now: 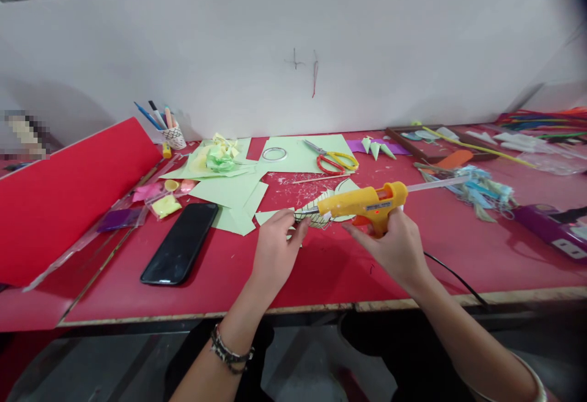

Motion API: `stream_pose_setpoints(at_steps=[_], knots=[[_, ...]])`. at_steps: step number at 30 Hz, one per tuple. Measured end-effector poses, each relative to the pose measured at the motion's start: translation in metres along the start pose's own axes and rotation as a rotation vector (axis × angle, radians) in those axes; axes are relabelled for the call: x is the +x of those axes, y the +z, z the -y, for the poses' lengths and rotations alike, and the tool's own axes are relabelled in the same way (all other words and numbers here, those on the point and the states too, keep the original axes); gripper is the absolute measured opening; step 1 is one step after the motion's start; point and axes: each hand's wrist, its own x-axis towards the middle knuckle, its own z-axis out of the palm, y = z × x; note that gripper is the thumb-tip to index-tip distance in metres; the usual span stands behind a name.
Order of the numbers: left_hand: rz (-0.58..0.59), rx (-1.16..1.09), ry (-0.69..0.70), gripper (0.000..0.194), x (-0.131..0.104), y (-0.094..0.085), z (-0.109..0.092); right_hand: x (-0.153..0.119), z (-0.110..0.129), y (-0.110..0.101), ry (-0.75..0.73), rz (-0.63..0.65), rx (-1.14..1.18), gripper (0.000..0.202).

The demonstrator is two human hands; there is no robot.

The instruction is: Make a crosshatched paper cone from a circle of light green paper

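Note:
My right hand (pixel 398 244) is closed round the handle of a yellow hot glue gun (pixel 353 202), with a clear glue stick (pixel 435 184) poking out of its back end. The gun's metal nozzle points left, close to the fingertips of my left hand (pixel 277 243). That hand pinches a small pale-green paper piece with black curved lines (pixel 316 217), which lies partly behind the nozzle and my fingers. Further cut green paper pieces (pixel 346 188) rest just behind the gun. Whether the nozzle touches the paper I cannot tell.
Scissors (pixel 337 160), a metal ring (pixel 274 155) and green paper sheets (pixel 236 203) lie behind my hands. At left are a black phone (pixel 180 246), a red board (pixel 77 194) and a pen cup (pixel 174 137). A purple power strip (pixel 550 230) and blue tassels (pixel 488 188) are at right.

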Motion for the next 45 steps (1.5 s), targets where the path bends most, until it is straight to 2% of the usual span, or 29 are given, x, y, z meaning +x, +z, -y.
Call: stream_pose_setpoints(at_steps=[11, 28, 36, 45], knots=[[-0.003, -0.007, -0.020, 0.034, -0.001, 0.000, 0.001, 0.001, -0.001, 0.000, 0.021, 0.029, -0.021, 0.033], [-0.015, 0.021, 0.003, 0.033, 0.000, 0.001, 0.000, 0.002, -0.005, -0.001, 0.042, 0.089, -0.027, 0.023], [-0.045, -0.010, 0.010, 0.039, 0.000, 0.001, 0.001, 0.004, -0.010, -0.001, 0.016, 0.074, -0.069, 0.019], [-0.042, -0.021, 0.015, 0.038, 0.000, -0.001, 0.000, 0.007, -0.013, -0.005, 0.071, 0.107, -0.064, 0.016]])
